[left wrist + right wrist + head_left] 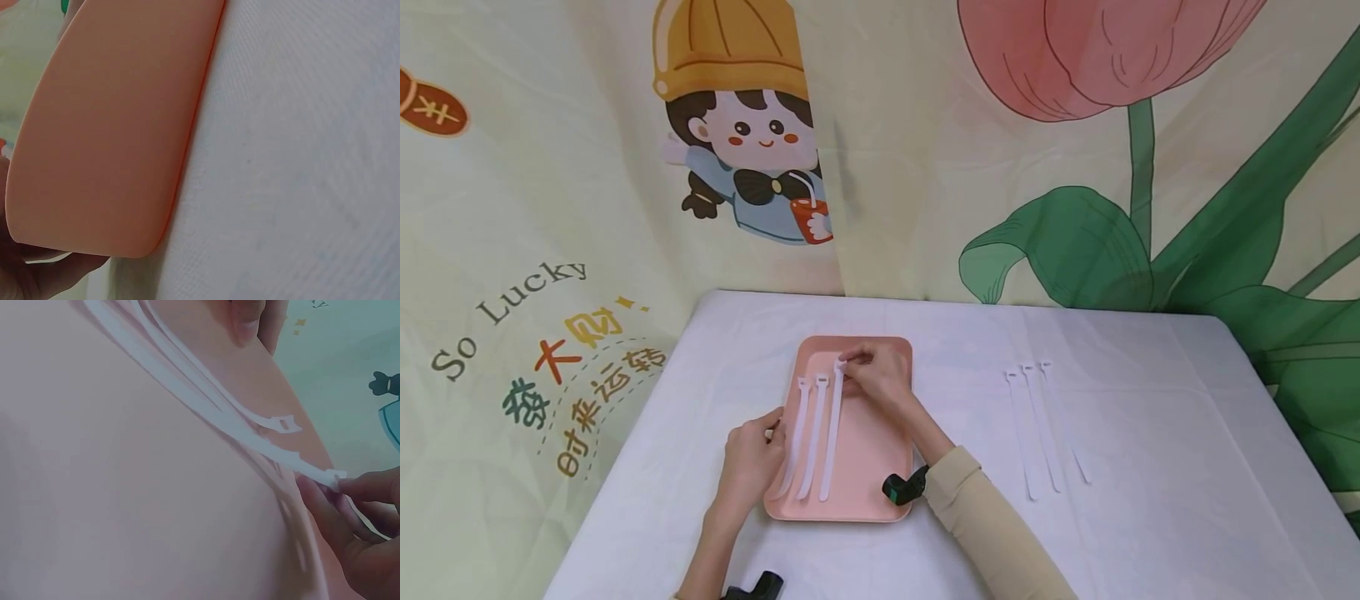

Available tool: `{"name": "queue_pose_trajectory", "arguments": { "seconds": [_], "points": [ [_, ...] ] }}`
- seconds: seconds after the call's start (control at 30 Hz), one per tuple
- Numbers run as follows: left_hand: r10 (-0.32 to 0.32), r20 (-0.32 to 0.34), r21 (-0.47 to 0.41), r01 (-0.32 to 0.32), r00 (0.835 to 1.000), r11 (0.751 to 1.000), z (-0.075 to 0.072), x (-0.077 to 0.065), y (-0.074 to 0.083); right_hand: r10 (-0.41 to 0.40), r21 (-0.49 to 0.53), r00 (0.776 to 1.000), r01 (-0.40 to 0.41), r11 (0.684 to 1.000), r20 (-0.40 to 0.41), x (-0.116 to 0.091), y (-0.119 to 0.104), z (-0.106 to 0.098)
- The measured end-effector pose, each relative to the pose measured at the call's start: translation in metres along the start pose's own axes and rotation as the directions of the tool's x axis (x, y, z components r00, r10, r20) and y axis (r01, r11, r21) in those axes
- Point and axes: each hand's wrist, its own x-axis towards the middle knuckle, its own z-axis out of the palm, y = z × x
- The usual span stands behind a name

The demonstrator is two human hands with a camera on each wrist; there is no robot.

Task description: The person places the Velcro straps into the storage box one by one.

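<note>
A pink tray lies on the white-covered table. My left hand grips its left rim, also seen in the left wrist view, where fingers curl at the tray's edge. Over the tray, my right hand pinches the slotted head of a white cable strap between thumb and finger. In the right wrist view this strap slants across the tray, its head end raised above the surface. Two similar straps, one in the middle and one at the left, lie side by side in the tray.
On the white tablecloth to the right of the tray lie three more white straps, roughly parallel. A printed curtain hangs behind the table's back edge. Dark wrist cameras sit on both wrists.
</note>
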Motion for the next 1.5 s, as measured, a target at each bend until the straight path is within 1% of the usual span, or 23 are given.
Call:
{"name": "queue_pose_trajectory", "arguments": {
  "seconds": [0.07,0.17,0.3,0.57,0.77,1.13,1.27,1.37,1.5],
  "points": [
    [0.000,0.003,-0.001,0.000,1.000,1.000,0.000,0.000,0.001,0.009,0.044,1.000,-0.010,0.999,0.023,0.000,0.001,0.000],
    [0.001,0.004,-0.001,-0.001,1.000,1.000,0.001,0.000,0.001,0.045,0.150,0.996,-0.055,0.987,0.071,-0.001,0.002,0.000],
    [0.004,0.002,-0.003,-0.004,1.000,1.000,0.001,0.000,0.001,0.079,0.213,0.992,-0.098,0.972,0.096,-0.001,0.003,0.000],
    [0.015,-0.005,0.007,-0.015,1.000,1.000,0.003,0.000,0.003,0.081,0.205,0.992,-0.099,0.974,0.093,-0.001,0.005,-0.001],
    [0.016,-0.007,0.002,-0.016,1.000,1.000,0.004,0.000,0.002,0.065,0.194,0.994,-0.081,0.978,0.087,-0.002,0.005,-0.003],
    [-0.016,0.010,0.002,0.016,1.000,1.000,0.004,-0.001,0.003,0.051,0.099,0.997,-0.057,0.993,0.061,0.001,0.006,-0.010],
    [-0.024,0.016,0.001,0.024,1.000,1.000,0.003,-0.001,0.003,0.030,0.151,0.997,-0.040,0.988,0.064,0.001,0.006,-0.015],
    [-0.023,0.014,0.000,0.023,1.000,1.000,0.003,-0.002,0.002,0.013,0.166,0.998,-0.023,0.986,0.060,-0.001,0.003,-0.020],
    [-0.026,0.015,0.005,0.026,1.000,1.000,0.003,-0.001,0.001,0.004,0.141,0.998,-0.012,0.990,0.056,-0.005,-0.001,-0.029]
  ]
}}
